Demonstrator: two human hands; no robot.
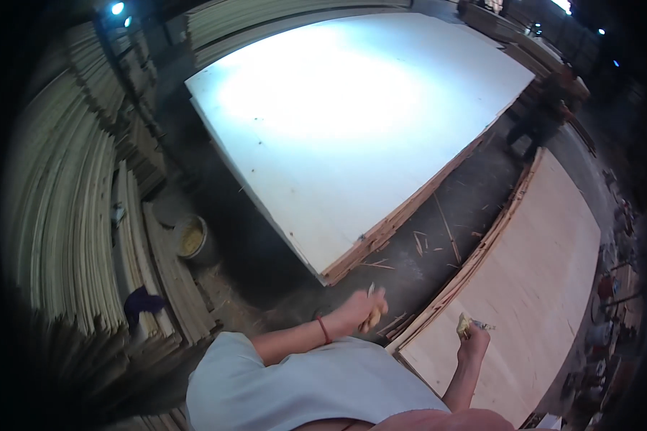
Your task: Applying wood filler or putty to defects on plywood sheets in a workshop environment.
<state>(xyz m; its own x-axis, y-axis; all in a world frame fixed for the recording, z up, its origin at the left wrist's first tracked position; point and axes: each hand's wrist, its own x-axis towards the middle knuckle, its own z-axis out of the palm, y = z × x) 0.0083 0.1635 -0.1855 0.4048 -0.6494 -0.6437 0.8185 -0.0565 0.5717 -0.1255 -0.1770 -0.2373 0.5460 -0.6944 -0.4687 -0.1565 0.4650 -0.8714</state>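
Note:
My left hand (367,312), with a red cord on its wrist, is bent in front of my body near the corner of the large pale wood panel stack (280,183). Its fingers are closed around a small object with a thin pale tip (371,289); what it is cannot be told. My right hand (474,340) is over the lower plywood stack (517,258) at the right. It grips a small putty-smeared scraper (464,326), with a yellowish lump at one side and a silvery, smeared part at the other. The fingers hide most of it.
Tall stacks of wood sheets (64,199) stand at the left, with a dark purple cloth (142,308) on boards. A bucket (192,237) holds yellowish material. Splinters (420,243) litter the floor between the stacks. A person (550,105) is at the far right.

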